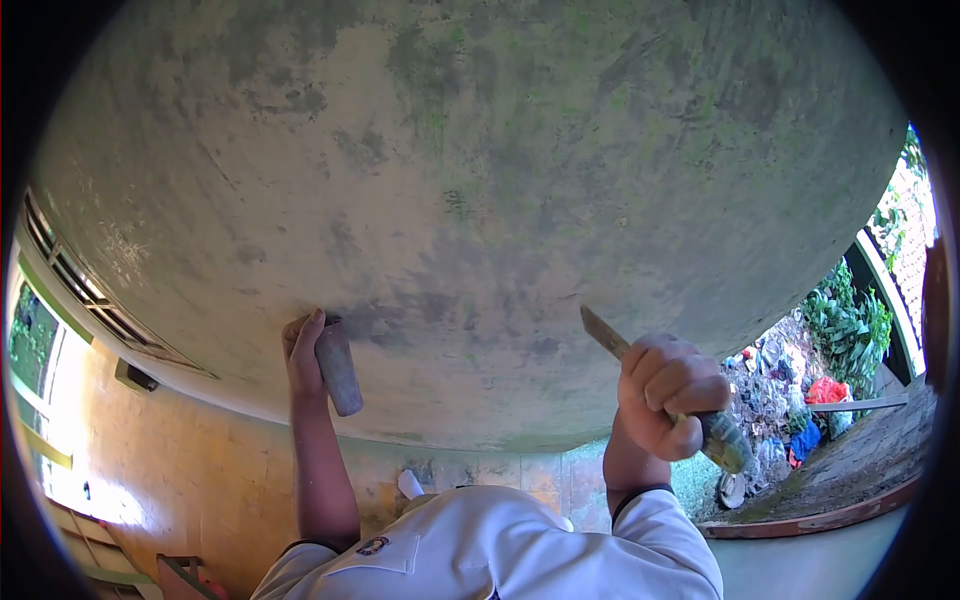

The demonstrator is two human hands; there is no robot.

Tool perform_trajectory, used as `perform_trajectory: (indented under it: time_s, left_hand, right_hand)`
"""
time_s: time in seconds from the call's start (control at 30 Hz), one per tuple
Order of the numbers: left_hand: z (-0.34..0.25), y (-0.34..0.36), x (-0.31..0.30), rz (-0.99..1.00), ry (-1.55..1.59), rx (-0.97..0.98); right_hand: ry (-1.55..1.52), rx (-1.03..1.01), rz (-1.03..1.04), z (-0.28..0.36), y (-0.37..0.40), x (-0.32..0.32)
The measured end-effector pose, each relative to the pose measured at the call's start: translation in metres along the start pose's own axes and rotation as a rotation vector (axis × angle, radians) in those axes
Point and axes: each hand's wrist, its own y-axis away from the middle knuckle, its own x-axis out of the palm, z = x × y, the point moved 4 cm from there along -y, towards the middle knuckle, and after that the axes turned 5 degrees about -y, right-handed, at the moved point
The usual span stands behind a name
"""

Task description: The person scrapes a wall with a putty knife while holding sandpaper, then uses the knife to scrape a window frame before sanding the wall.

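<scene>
My left hand (305, 352) is closed round a grey, flat-faced block-like tool (340, 372), held close to a stained, grey-green wall (470, 200). Further right, my right hand (668, 392) makes a fist round the handle of a scraper (604, 332). Its narrow blade points up and to the left, near the wall surface. The rounded handle end, yellowish and dark, sticks out below the fist. Whether the blade touches the wall I cannot tell. Dark smudges and green traces cover the wall between and above my hands.
At the left are a slatted vent or window (95, 290) and a small dark box (135, 376). Tiled floor (220, 460) lies below. On the right, a ledge (820, 518) borders an opening, with a litter heap (765, 400) and green plants (848, 320) beyond.
</scene>
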Motion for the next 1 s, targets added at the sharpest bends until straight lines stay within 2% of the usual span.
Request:
perform_trajectory:
  time_s: [0.03, 0.1, 0.13, 0.17, 0.2, 0.27, 0.33, 0.43, 0.47, 0.53, 0.6, 0.7, 0.73, 0.8, 0.87, 0.93, 0.97, 1.0]
  left_hand:
    - [-0.001, 0.0, 0.002, 0.002, -0.003, 0.001]
    - [0.0, 0.002, 0.004, -0.158, -0.017, -0.01]
    - [0.0, 0.001, 0.001, -0.161, -0.017, -0.009]
    - [0.002, -0.001, -0.002, -0.101, -0.01, -0.013]
    - [0.002, -0.001, -0.003, -0.04, -0.003, -0.019]
    - [0.002, 0.001, -0.001, -0.066, -0.002, -0.022]
    - [0.001, 0.001, 0.002, -0.092, -0.002, -0.017]
    - [0.0, 0.002, 0.002, -0.118, -0.012, -0.018]
    - [-0.001, 0.003, 0.001, -0.132, -0.016, -0.018]
    - [0.001, 0.002, 0.0, -0.138, -0.017, -0.016]
    - [0.003, -0.001, -0.004, -0.063, 0.01, 0.011]
    - [0.009, -0.003, -0.011, -0.074, -0.042, 0.002]
    - [0.009, -0.003, -0.012, -0.072, -0.045, -0.002]
    - [0.008, -0.005, -0.013, -0.076, -0.086, 0.017]
    - [0.008, -0.003, -0.011, -0.066, -0.069, 0.011]
    - [0.002, -0.003, -0.002, -0.057, -0.046, 0.01]
    - [-0.002, 0.0, 0.003, -0.067, -0.039, -0.003]
    - [-0.005, 0.003, 0.005, -0.076, -0.034, -0.019]
  right_hand:
    - [-0.032, 0.006, 0.002, 0.004, 0.002, 0.0]
    - [-0.101, -0.061, 0.014, 0.012, 0.0, 0.003]
    - [-0.169, -0.121, 0.024, 0.016, 0.0, 0.003]
    - [-0.068, -0.175, 0.067, 0.008, 0.005, -0.003]
    - [-0.068, -0.171, 0.063, 0.004, 0.005, -0.003]
    - [-0.02, 0.0, -0.002, -0.007, 0.002, -0.005]
    - [-0.048, -0.008, -0.015, 0.004, 0.0, -0.005]
    - [-0.103, -0.213, 0.032, 0.008, 0.003, -0.006]
    - [-0.101, -0.209, 0.027, 0.004, 0.003, -0.006]
    - [-0.016, 0.009, -0.016, -0.007, 0.002, -0.009]
    - [-0.027, -0.019, -0.011, 0.006, 0.0, -0.006]
    - [-0.136, -0.179, 0.004, 0.013, 0.002, -0.003]
    - [-0.132, -0.177, 0.0, 0.009, 0.002, -0.005]
    - [0.025, -0.008, -0.001, -0.002, 0.0, -0.007]
    - [-0.045, -0.011, -0.051, 0.005, 0.003, -0.008]
    - [-0.197, -0.114, -0.059, 0.017, 0.001, -0.005]
    - [-0.164, -0.136, 0.034, 0.016, -0.003, -0.001]
    - [-0.163, -0.134, 0.031, 0.01, -0.003, -0.002]
